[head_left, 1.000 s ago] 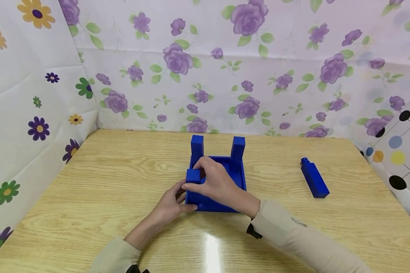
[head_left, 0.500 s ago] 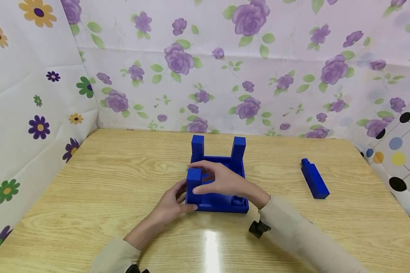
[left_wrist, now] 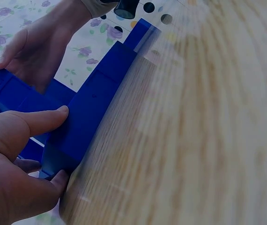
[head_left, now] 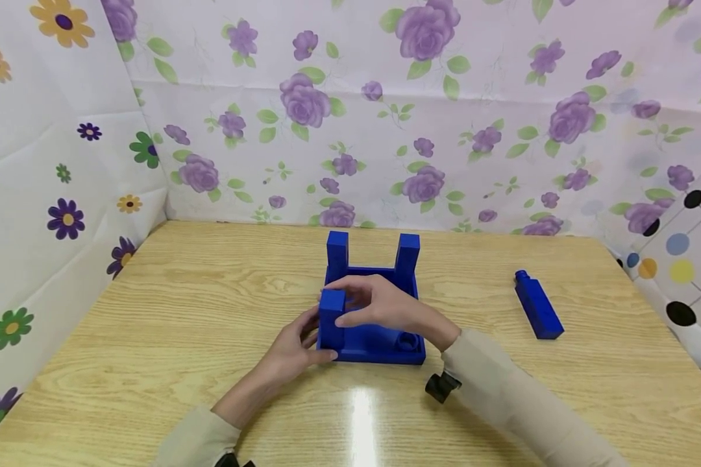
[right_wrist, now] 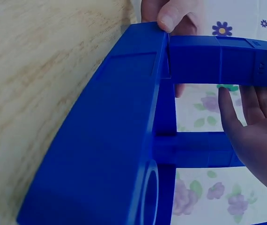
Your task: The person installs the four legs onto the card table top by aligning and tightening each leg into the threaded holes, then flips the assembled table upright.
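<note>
A blue square base (head_left: 362,356) with a raised rim lies on the table. Square blue legs stand at its back left (head_left: 337,250), back right (head_left: 409,253) and front left (head_left: 332,324). A round socket (head_left: 407,342) shows at its front right corner. My left hand (head_left: 289,353) grips the front left corner, thumb on the front wall (left_wrist: 89,101). The right hand (head_left: 380,305) is round the front left leg, also seen in the right wrist view as an upright leg (right_wrist: 194,58); its thumb touches the near side and its fingers curl behind, partly hidden.
A loose blue leg (head_left: 537,308) with a round, narrow end lies on the wooden table (head_left: 210,292) to the right. Flowered cloth (head_left: 362,130) hangs along the back, and patterned cloths (head_left: 52,168) stand at both sides.
The right hand draws back from the front left leg's top, turns and settles lower round it. The socket comes into sight. My left hand and the base stay in place.
</note>
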